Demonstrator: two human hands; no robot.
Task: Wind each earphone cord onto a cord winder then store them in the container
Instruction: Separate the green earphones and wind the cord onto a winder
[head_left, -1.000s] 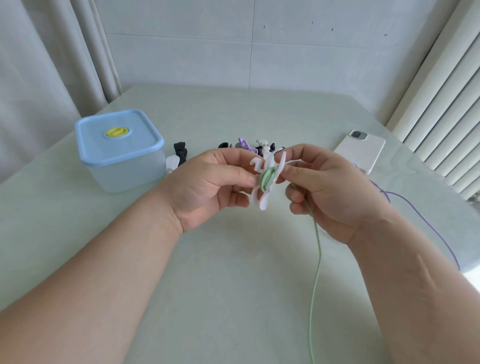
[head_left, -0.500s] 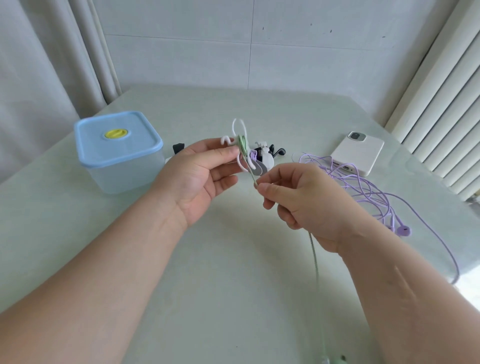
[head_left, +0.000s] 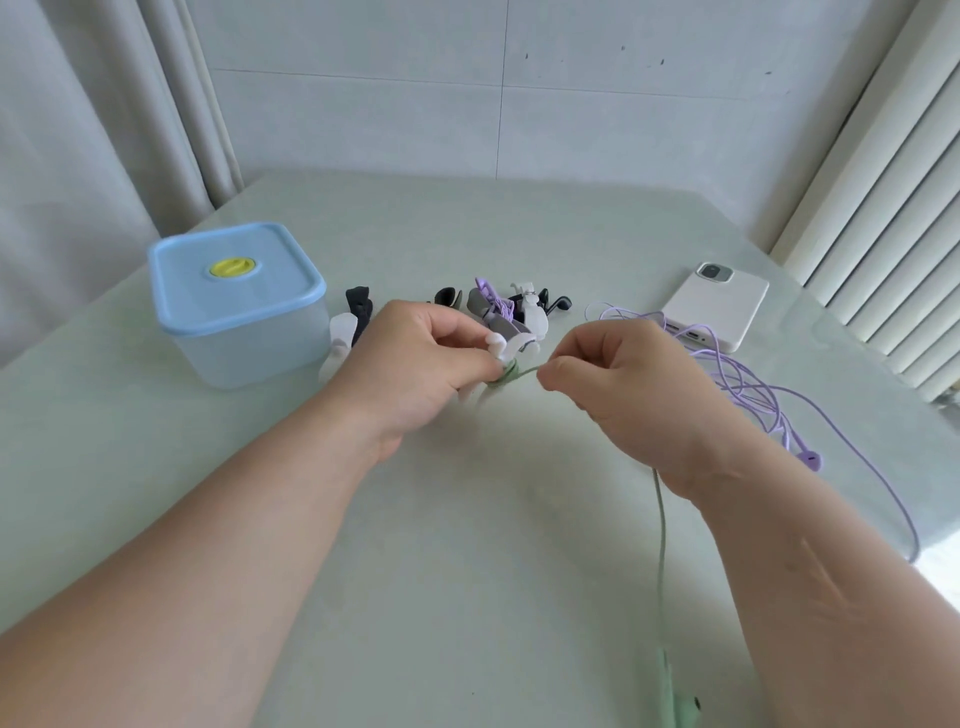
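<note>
Green earphone cord (head_left: 661, 525), partly wound on the white cord winder (head_left: 511, 349) gripped in the left hand (head_left: 415, 374), runs taut to the pinching right hand (head_left: 623, 384), above the counter (head_left: 467, 571) near the lidded blue container (head_left: 234, 312).

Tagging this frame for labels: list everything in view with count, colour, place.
container: 1, clear with blue lid and yellow plug, lid on, table left.
held cord winder: 1, white, in the left hand.
green earphone cord: 1, partly wound on the held winder, runs through the right hand down to the frame's bottom edge.
purple earphones: 1 set, loose tangle, table right.
spare winders: several, black, grey, white, exact count unclear, behind the hands; one carries purple cord.
phone: 1, white, face down, far right.
table: 1, pale green.
left hand: grip on the winder.
right hand: pinches the green cord.
</note>
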